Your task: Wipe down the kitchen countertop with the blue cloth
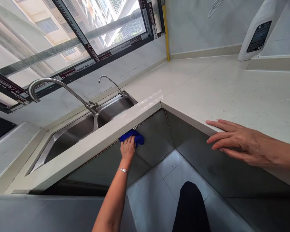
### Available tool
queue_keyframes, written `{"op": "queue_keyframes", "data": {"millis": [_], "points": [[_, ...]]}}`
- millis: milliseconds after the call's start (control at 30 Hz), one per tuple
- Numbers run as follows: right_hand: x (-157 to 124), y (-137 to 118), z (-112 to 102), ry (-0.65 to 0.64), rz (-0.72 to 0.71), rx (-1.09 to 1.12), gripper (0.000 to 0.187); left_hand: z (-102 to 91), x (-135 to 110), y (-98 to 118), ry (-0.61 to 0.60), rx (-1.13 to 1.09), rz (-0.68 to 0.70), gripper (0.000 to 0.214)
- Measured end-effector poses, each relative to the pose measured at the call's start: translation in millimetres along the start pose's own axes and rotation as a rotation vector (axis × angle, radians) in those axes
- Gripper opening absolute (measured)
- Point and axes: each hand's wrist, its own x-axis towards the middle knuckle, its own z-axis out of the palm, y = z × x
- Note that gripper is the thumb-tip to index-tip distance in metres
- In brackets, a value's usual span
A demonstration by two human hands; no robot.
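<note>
Head view puts a crumpled, bright-blue cloth [139, 138] under the fingers of our left hand [127, 149], against the top of a dark grey, smooth cabinet front [154, 138]. That hand holds the cloth, fingers close together; its thumb is hidden, so we cannot tell how firm the grip is. What matters most, we judge, is that the cloth lies at and just past the fingertips, its longer spread crosswise to our forearm, right below the overhanging edge of the pale cream, L-shaped surface [195, 83]. Our right hand [241, 143] is well apart, off to the left hand's right, holding nothing we can see, fingers extended and resting at the surface's edge. Beyond the left hand sits a stainless-steel double sink [95, 122]; beyond the right, a white plastic bottle [253, 32] with a black label.
</note>
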Motion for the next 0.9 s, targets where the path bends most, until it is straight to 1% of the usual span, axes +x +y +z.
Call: {"op": "queue_keyframes", "data": {"millis": [133,300,467,600,733,900], "points": [[-2.3,1.2,0.7,-0.01,0.013,-0.057,0.027,3.9,-33.3,-34.8,-0.001,0.03,-0.056,0.041],[-4.8,9.0,3.0,-0.006,0.022,-0.057,0.027,0.8,-61.4,-63.0,-0.001,0.046,-0.142,0.042],[-7.7,9.2,2.1,-0.062,0.071,-0.04,0.027,4.9,-81.6,-83.8,0.003,0.04,-0.221,0.042],[-11.9,8.1,5.6,-0.004,0.136,-0.003,0.025,9.0,-94.0,-99.2,0.009,0.036,-0.248,0.041],[-14.1,10.3,7.1,-0.015,0.12,0.008,0.024,8.6,-108.1,-117.9,0.012,0.045,-0.281,0.039],[-13.0,5.2,8.7,0.025,0.144,0.021,0.025,7.6,-128.0,-149.0,0.011,0.061,-0.295,0.038]]}}
